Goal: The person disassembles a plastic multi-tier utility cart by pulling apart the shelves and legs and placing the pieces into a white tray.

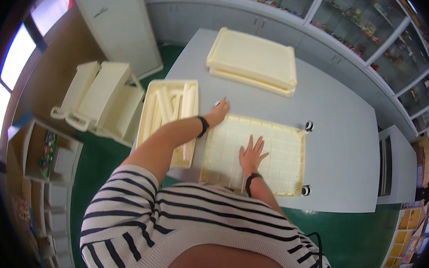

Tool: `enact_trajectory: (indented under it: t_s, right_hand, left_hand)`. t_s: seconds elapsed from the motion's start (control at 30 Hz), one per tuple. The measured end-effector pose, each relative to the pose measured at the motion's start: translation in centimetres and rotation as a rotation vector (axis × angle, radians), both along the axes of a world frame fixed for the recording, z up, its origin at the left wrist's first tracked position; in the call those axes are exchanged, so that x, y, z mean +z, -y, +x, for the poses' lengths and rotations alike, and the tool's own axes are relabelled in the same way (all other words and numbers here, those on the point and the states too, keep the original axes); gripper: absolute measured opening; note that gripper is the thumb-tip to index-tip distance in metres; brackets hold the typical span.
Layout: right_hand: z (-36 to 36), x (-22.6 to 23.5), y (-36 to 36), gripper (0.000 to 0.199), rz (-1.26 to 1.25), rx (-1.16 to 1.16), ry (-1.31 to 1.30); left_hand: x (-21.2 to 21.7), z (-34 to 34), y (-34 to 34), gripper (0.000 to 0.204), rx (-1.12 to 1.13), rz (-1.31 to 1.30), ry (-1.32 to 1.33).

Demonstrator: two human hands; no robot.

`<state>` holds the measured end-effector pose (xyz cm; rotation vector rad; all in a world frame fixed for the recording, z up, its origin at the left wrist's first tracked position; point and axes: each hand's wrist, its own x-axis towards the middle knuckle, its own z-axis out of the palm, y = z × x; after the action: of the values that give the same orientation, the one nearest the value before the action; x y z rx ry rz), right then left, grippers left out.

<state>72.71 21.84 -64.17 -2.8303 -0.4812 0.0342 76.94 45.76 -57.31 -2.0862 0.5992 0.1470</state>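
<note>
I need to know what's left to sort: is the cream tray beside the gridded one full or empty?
Partly full. The cream plastic tray holds several long cream strips lying lengthwise, with bare floor between them.

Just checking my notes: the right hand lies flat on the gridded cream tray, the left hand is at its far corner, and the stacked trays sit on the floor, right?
Not quite. The stacked trays sit on the grey table, not the floor; the head view shows it. The right hand does lie flat on the gridded cream tray, with the left hand at its far corner.
</note>
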Motion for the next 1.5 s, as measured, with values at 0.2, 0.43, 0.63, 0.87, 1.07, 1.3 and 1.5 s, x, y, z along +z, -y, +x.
enact_trajectory:
  t_s: [0.2, 0.43, 0.63, 0.87, 1.07, 1.3, 1.5]
  right_hand:
    - [-0.2, 0.5, -0.7, 0.066, -0.001, -0.032, 0.028]
    - [-0.3, 1.0, -0.9, 0.065, 0.047, -0.028, -0.027]
    - [-0.1, 0.4, 0.3, 0.065, 0.058, -0.092, 0.007]
    - [-0.1, 0.8, -0.1, 0.066, 0.056, -0.034, 0.006]
    - [-0.2, 0.9, -0.3, 0.066, 0.060, -0.032, 0.011]
    - [-0.3, 0.6, -0.3, 0.067, 0.002, -0.027, -0.029]
    - [0.9, 1.2, 0.2, 0.066, -0.043, 0.011, -0.081]
  left_hand:
    - [-6.4, 3.2, -1.6, 0.038, 0.076, 0.180, -0.005]
    - [-4.4, 5.0, -1.5, 0.035, 0.366, -0.015, -0.239]
    - [2.3, 7.7, -0.1, 0.029, 0.973, -0.426, -0.575]
    - [10.2, 8.4, -4.9, 0.021, 0.497, -0.460, -0.185]
    - [7.8, -3.9, -10.7, 0.055, 1.034, -0.874, 0.210]
    - [-0.9, -12.8, -13.5, 0.067, 1.263, -0.868, 0.320]
    - [3.3, -10.9, -2.7, 0.051, 0.836, -1.723, 0.303]
